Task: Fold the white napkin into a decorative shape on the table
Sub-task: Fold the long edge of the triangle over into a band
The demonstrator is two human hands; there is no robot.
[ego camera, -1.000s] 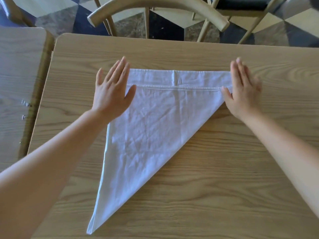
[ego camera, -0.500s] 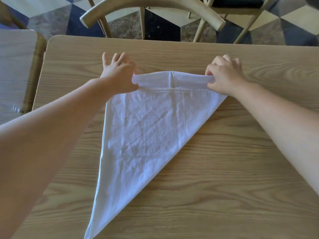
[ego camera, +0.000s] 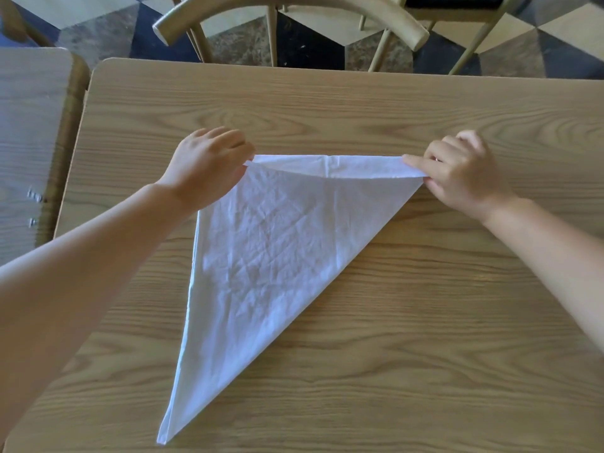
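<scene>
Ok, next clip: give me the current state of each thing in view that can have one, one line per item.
white napkin: folded into a triangle, flat on the table, far edge lifted into a narrow band.
left hand: pinching the napkin's far left corner.
right hand: pinching the napkin's far right corner.
table: wooden, bearing the napkin.
chair: beyond the table's far edge.

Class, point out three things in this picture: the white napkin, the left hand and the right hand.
white napkin [ego camera: 271, 256]: head view, middle of the creased triangle.
left hand [ego camera: 209, 168]: head view, back of the hand at the napkin's far left corner.
right hand [ego camera: 464, 178]: head view, back of the hand pinching the far right corner.
</scene>
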